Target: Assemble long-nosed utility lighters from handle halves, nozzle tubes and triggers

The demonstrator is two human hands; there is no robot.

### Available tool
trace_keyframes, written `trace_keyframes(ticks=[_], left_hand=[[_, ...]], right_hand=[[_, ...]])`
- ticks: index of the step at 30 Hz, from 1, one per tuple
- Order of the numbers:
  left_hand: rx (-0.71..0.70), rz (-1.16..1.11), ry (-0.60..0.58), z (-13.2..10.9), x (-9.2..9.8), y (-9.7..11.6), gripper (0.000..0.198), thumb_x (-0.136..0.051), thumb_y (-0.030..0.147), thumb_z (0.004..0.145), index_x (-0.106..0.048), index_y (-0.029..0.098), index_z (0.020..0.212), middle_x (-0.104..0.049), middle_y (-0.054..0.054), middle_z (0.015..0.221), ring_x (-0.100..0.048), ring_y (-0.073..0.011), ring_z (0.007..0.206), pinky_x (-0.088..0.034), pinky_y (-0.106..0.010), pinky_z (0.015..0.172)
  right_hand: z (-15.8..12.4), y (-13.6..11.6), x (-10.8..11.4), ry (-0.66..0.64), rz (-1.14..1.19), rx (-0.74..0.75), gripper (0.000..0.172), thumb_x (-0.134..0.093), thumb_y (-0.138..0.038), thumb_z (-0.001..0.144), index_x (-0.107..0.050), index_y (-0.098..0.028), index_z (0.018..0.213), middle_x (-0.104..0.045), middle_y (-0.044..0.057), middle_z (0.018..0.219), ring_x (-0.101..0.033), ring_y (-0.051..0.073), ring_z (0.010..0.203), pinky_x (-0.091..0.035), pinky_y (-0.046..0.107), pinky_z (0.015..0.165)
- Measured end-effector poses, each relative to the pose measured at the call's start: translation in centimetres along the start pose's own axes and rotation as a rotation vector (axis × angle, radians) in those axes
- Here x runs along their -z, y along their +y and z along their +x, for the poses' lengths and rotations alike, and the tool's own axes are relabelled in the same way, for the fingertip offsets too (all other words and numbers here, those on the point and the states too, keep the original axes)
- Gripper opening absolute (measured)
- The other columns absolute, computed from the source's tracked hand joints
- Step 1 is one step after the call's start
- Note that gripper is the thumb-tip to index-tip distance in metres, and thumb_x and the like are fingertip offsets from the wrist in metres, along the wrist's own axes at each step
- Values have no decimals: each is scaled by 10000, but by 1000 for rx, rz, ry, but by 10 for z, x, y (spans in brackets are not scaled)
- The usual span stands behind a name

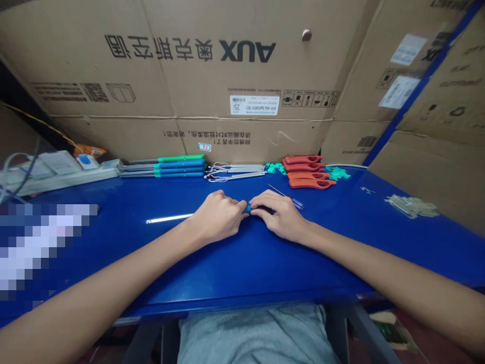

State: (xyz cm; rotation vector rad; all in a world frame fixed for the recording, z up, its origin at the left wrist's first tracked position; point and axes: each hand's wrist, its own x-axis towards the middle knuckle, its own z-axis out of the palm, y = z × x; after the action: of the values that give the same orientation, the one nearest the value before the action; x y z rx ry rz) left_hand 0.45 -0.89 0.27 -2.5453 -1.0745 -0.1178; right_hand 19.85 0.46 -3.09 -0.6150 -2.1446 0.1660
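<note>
Between the fingertips the blue piece is mostly hidden, while left of them one end of the silver rod is covered by the left hand.

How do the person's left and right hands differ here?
The left hand is curled almost into a fist; the right hand has longer, gently arched fingers. A silver rod juts out beside the left hand, while the right hand pinches a small blue piece. Both are bare.

Cardboard box, seen from here: upside-down "AUX", "奥克斯空调" high on it; lower on box, white label, "KFR-46G…"; Chinese lines beneath.
</note>
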Motion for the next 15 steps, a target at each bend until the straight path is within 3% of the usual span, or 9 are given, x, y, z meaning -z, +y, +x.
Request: trace_keyframes(ticks=[5,15], left_hand=[[-10,12,25,0,-1,1,199,-497,256,932,-626,137,839,-728,-71,740,-690,-218,661,-431,-313,629],[2,1,-29,1,0,2,209,-484,260,941,-634,134,869,-728,-86,765,-698,-254,703,-456,-350,653]], right_hand=[[0,-1,-3,40,14,-39,128,-616,-89,844,-688,-191,813,-732,51,835,-659,186,813,-555,345,760],[-1,2,-6,60,-1,35,159,-582,-62,851,-692,-169,808,-733,69,817,-657,195,801,-551,347,741]])
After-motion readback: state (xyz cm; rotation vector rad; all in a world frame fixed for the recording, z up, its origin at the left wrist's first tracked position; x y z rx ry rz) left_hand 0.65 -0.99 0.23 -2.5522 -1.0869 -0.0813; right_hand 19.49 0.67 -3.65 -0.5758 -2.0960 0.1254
